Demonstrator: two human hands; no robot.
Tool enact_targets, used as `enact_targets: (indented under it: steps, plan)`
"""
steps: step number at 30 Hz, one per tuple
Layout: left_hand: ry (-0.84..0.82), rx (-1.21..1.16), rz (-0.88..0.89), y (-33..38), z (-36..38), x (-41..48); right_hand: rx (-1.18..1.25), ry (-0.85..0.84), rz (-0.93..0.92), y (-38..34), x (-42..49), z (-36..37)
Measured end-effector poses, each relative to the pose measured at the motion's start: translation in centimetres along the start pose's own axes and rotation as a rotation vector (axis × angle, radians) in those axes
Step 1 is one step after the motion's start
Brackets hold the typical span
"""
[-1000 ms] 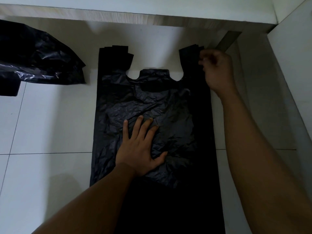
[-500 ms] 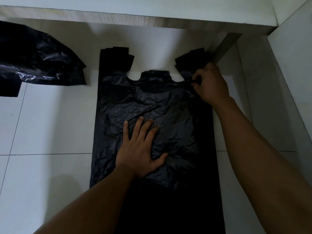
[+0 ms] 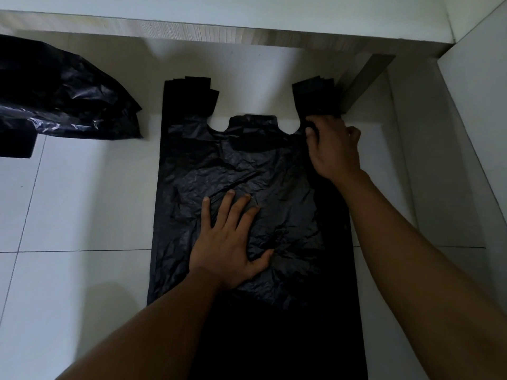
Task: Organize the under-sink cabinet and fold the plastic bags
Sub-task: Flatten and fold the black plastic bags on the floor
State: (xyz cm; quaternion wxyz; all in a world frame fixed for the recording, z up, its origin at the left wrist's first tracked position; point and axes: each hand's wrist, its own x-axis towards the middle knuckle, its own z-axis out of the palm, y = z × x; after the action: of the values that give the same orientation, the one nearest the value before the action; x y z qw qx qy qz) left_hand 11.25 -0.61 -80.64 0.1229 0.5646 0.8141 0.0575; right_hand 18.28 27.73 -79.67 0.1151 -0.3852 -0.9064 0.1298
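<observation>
A black plastic bag point(image 3: 247, 171) lies flat on the white tiled floor, its two handles pointing away from me. My left hand point(image 3: 227, 242) rests palm down on the bag's crumpled middle, fingers spread. My right hand point(image 3: 333, 146) sits at the base of the right handle point(image 3: 312, 94), fingers curled over the plastic; whether it pinches or only presses I cannot tell. The left handle point(image 3: 192, 94) lies flat and untouched.
A heap of other black plastic bags point(image 3: 60, 100) lies at the far left. A wood-edged cabinet ledge point(image 3: 219, 34) runs across the top. A white panel point(image 3: 472, 127) closes off the right side, with a grey strip point(image 3: 365, 80) beside the right handle.
My right hand came down from the tip of the right handle to its base, and the handle, briefly skewed, lies straight again. My left hand has stayed put.
</observation>
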Motion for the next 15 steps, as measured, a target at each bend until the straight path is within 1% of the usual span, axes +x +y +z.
enact_targets:
  steps: [1, 3, 5, 7, 9, 10, 12, 15]
  plan:
    - [0.000, 0.002, 0.001, 0.0, 0.0, 0.0, -0.011, -0.065, 0.007, 0.1, 0.4, 0.3]
    - [0.004, 0.003, 0.003, -0.1, 0.1, 0.0, 0.013, -0.102, 0.037, 0.1, 1.3, 0.5]
    - [0.008, 0.002, 0.002, -0.1, 0.1, 0.0, 0.086, -0.026, 0.075, -0.5, 1.6, 0.1]
    - [0.016, 0.004, -0.001, 0.0, 0.2, -0.1, 0.144, 0.128, 0.104, -1.2, 0.5, -0.7]
    - [0.023, 0.013, -0.001, 0.0, 0.3, -0.2, 0.204, 0.239, 0.143, -2.4, -2.5, -1.4]
    - [0.030, 0.016, 0.001, 0.0, 0.4, -0.2, 0.236, 0.256, 0.161, -3.2, -4.5, -1.5]
    - [0.051, 0.023, 0.003, 0.0, 0.5, -0.3, 0.268, 0.239, 0.180, -5.0, -9.0, -1.1]
    - [0.070, 0.021, 0.010, 0.0, 0.7, -0.5, 0.247, 0.202, 0.208, -7.2, -16.0, -0.4]
